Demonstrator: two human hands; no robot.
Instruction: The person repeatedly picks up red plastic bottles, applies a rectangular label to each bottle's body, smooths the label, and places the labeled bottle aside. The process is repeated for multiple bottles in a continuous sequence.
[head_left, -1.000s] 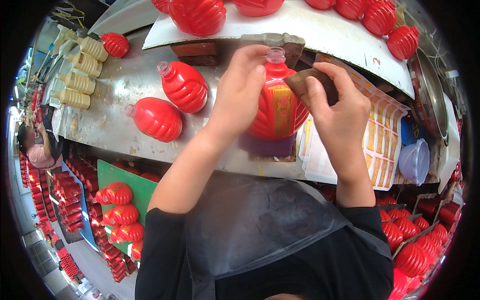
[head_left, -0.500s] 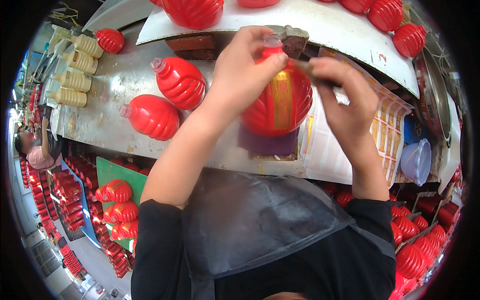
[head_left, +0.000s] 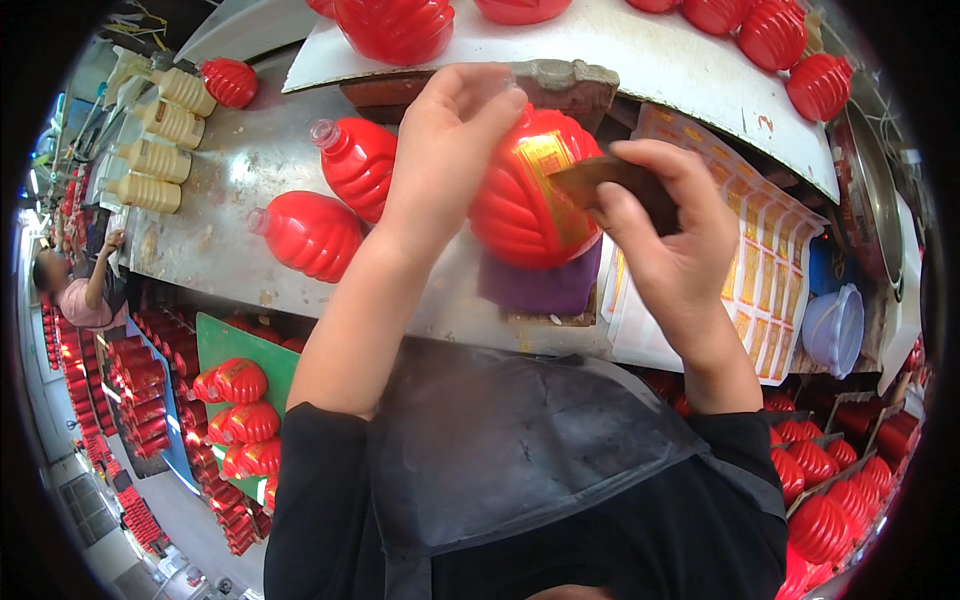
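Above the metal tabletop (head_left: 250, 160), left hand (head_left: 450, 140) fingers grasp a red ribbed bottle (head_left: 520, 200) while right hand (head_left: 660, 230) fingers pinch a dark scraper (head_left: 600, 180) against its gold label (head_left: 550, 170). Uneven pressure could wrinkle the label.

Bright overhead light is glaring off the metal table (head_left: 240, 170) (pretty harsh). Fisheye is bending the edges, and the rim is fading into black.
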